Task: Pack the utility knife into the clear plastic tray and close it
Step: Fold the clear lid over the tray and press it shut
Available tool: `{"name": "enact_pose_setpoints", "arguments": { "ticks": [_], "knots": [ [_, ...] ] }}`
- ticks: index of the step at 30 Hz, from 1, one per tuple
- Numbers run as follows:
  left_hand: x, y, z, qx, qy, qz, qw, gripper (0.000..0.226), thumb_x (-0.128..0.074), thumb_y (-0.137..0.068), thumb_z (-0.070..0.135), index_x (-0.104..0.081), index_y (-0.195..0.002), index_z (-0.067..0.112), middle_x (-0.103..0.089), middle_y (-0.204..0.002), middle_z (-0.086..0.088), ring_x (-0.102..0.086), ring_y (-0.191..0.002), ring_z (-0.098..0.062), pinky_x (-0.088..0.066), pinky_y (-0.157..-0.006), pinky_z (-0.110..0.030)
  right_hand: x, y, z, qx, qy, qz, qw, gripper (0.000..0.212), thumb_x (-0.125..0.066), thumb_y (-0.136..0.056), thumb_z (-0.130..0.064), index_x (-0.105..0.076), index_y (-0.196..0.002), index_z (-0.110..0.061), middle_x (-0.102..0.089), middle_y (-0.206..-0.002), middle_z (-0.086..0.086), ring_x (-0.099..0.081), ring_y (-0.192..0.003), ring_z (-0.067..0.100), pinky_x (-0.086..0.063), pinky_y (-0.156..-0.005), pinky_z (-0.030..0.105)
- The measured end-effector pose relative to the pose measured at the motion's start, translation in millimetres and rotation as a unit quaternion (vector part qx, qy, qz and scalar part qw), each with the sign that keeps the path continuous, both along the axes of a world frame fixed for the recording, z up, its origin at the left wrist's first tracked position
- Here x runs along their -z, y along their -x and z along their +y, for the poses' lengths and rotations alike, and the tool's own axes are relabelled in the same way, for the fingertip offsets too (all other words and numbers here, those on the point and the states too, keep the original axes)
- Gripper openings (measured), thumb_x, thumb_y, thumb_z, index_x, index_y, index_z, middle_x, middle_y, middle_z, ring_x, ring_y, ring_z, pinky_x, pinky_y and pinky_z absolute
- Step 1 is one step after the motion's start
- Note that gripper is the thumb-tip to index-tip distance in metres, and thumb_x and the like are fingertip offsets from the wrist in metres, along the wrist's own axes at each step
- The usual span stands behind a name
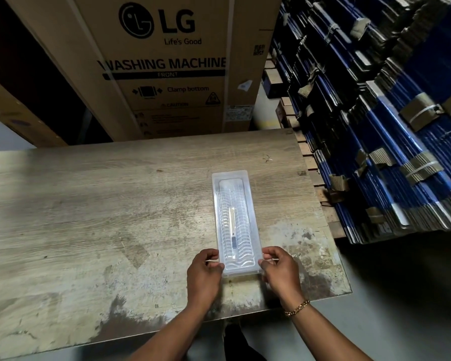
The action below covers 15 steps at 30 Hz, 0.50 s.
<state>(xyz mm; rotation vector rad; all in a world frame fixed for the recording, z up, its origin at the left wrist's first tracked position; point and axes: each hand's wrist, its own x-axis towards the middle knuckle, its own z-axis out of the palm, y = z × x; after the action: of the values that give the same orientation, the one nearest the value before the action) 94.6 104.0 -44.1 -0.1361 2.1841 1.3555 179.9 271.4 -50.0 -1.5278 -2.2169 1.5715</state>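
Observation:
A long clear plastic tray [250,194] lies lengthwise on the worn wooden table [102,204], right of centre. Inside it, seen through the ribbed clear plastic, rests a slim utility knife [232,227] with a pale body and a dark slider. My left hand [205,272] pinches the tray's near left corner. My right hand [280,269] pinches its near right corner. Both hands have thumbs on top of the rim. The tray's two halves appear folded together, lying flat.
A large cardboard washing machine box [167,69] stands behind the table. Stacks of blue flat-packed cartons [388,152] on pallets fill the right side, close to the table's right edge. A gold bracelet [296,308] is on my right wrist.

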Motion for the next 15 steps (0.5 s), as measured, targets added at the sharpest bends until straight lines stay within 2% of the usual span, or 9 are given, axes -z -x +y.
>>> {"name": "enact_pose_setpoints", "arguments": {
  "ticks": [3, 7, 12, 15],
  "knots": [
    [1.2, -2.2, -2.2, 0.000, -0.002, -0.005, 1.000, 0.030, -0.072, -0.084, 0.004, -0.067, -0.104, 0.026, -0.070, -0.107, 0.007, -0.067, -0.098, -0.012, -0.053, -0.084, -0.025, 2.5, -2.9, -1.0, 0.000, 0.008, -0.001, 1.000, 0.027, -0.076, -0.079, -0.009, -0.067, -0.083, -0.034, -0.073, -0.088, -0.005, -0.071, -0.075, 0.024, -0.063, -0.074, 0.049],
    [5.0, -4.3, -3.2, 0.005, 0.006, -0.001, 1.000, 0.029, -0.072, -0.083, 0.004, -0.068, -0.104, 0.023, -0.071, -0.105, 0.005, -0.067, -0.098, -0.015, -0.056, -0.088, -0.033, 5.1, -6.2, -1.1, 0.000, 0.014, -0.002, 1.000, 0.025, -0.076, -0.078, -0.009, -0.069, -0.085, -0.031, -0.074, -0.088, -0.004, -0.070, -0.074, 0.022, -0.063, -0.073, 0.050],
    [6.7, -5.3, -4.8, 0.005, -0.003, -0.008, 1.000, 0.029, -0.073, -0.083, 0.003, -0.068, -0.106, 0.020, -0.070, -0.104, 0.003, -0.067, -0.094, -0.011, -0.049, -0.076, -0.016, 4.1, -8.9, -0.8, -0.005, 0.015, 0.000, 1.000, 0.026, -0.076, -0.077, -0.008, -0.069, -0.086, -0.031, -0.073, -0.088, -0.005, -0.072, -0.078, 0.023, -0.063, -0.073, 0.049],
    [7.0, -4.7, -5.2, 0.006, -0.005, -0.012, 1.000, 0.029, -0.074, -0.082, 0.003, -0.067, -0.103, 0.021, -0.071, -0.102, 0.004, -0.068, -0.093, -0.013, -0.051, -0.075, -0.018, 3.8, -10.9, -0.1, -0.011, 0.016, -0.002, 1.000, 0.025, -0.076, -0.079, -0.010, -0.067, -0.087, -0.033, -0.072, -0.089, -0.005, -0.071, -0.079, 0.022, -0.062, -0.073, 0.048]
  ]
}}
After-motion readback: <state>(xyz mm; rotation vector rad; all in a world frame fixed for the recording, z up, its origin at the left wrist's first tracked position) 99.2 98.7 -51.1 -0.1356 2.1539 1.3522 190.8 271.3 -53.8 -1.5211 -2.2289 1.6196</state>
